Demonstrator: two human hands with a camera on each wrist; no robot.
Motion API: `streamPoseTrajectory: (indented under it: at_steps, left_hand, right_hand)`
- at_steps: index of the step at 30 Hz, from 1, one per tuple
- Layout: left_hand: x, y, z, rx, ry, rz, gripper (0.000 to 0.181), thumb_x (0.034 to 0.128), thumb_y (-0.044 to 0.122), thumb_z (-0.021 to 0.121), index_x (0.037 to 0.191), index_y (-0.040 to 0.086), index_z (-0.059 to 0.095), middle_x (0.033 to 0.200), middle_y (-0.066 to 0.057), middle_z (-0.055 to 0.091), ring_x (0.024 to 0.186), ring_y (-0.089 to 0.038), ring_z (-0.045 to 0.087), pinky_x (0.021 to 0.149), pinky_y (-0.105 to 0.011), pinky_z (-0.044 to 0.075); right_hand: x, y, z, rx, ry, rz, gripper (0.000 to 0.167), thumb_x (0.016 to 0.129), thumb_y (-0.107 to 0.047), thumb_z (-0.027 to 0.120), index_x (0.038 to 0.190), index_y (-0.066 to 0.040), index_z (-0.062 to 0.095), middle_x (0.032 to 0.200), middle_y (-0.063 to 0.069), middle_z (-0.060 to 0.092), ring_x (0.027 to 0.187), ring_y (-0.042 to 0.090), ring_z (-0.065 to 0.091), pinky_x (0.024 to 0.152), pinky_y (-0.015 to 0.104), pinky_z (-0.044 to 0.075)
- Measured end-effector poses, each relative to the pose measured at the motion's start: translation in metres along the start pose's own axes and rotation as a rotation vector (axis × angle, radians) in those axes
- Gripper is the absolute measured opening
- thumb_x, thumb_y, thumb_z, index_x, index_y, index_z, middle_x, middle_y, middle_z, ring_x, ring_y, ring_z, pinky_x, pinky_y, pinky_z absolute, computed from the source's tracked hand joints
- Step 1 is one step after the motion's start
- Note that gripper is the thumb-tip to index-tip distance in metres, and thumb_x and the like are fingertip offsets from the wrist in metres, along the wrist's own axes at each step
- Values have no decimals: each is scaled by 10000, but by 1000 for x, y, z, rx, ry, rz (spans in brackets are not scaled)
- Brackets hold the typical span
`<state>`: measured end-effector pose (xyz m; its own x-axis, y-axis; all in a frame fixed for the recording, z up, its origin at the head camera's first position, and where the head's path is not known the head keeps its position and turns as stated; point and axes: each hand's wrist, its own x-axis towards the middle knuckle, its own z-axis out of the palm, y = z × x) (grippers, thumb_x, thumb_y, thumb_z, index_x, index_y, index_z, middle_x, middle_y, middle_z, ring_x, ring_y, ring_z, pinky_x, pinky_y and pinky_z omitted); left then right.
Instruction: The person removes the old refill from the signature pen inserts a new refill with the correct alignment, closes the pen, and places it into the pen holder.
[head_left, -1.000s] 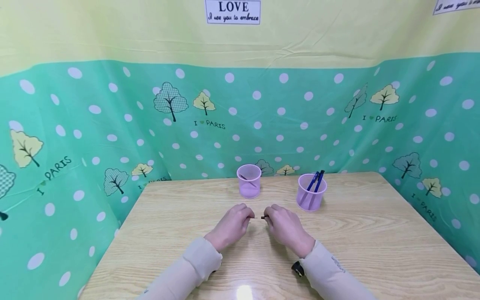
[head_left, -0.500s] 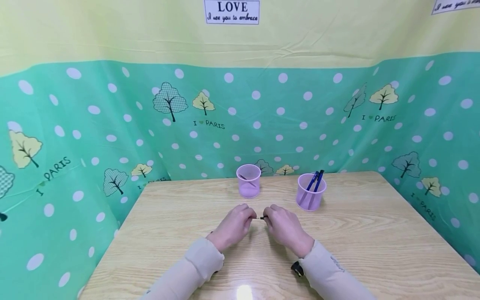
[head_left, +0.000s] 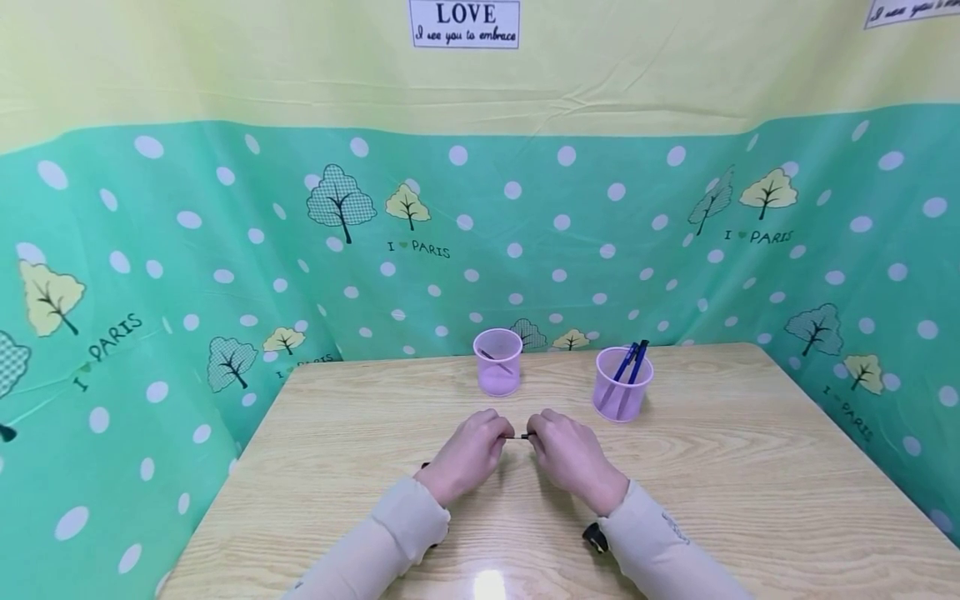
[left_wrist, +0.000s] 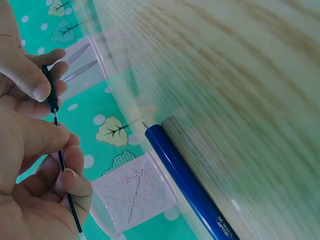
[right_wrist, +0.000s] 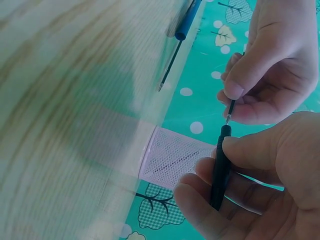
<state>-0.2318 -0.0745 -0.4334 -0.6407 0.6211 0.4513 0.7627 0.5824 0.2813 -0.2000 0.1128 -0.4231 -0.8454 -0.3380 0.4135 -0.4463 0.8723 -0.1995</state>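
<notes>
My left hand (head_left: 467, 454) pinches a thin dark pen refill (left_wrist: 71, 202) between thumb and fingers. Its metal tip points toward my right hand (head_left: 572, 458), which grips a black pen grip section (right_wrist: 220, 167) in its fingertips. In the right wrist view the refill's tip is at the mouth of the black piece; whether it is inside I cannot tell. A blue pen barrel (left_wrist: 187, 180) shows beside my left hand in the left wrist view. The right wrist view shows a blue barrel (right_wrist: 188, 21) with a refill sticking out. The head view shows no loose barrel.
On the wooden table (head_left: 360, 400), beyond my hands, stand two lilac mesh cups. The left cup (head_left: 498, 375) holds a thin dark item; the right cup (head_left: 618, 400) holds blue pens (head_left: 632, 362). A patterned green curtain (head_left: 450, 275) hangs behind the table.
My left hand has moved slightly right, bringing the refill up to the black grip section and narrowing the gap. The right hand stays nearly still.
</notes>
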Motion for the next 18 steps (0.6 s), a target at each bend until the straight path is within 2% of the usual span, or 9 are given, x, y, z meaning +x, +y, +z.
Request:
streamPoseTrajectory:
  at_steps: [7,18]
  left_hand:
    - [0,0,1,-5,-20,-19,162,855,-20,620,946,98,683,868,30,597,823,-112,571,743,-231,498]
    - [-1,2,1,-2,0,-54,180,816,-50,612,945,64,665,891,-9,591,846,-151,574,759,-258,502]
  right_hand:
    - [0,0,1,2,-2,-6,33,872,-117,644,844,-116,663,737,-63,529,626,94,516,519,252,434]
    - [-1,-1,1,6,5,-7,50,840,-95,685,849,-140,663,730,-75,526,623,83,513,533,255,441]
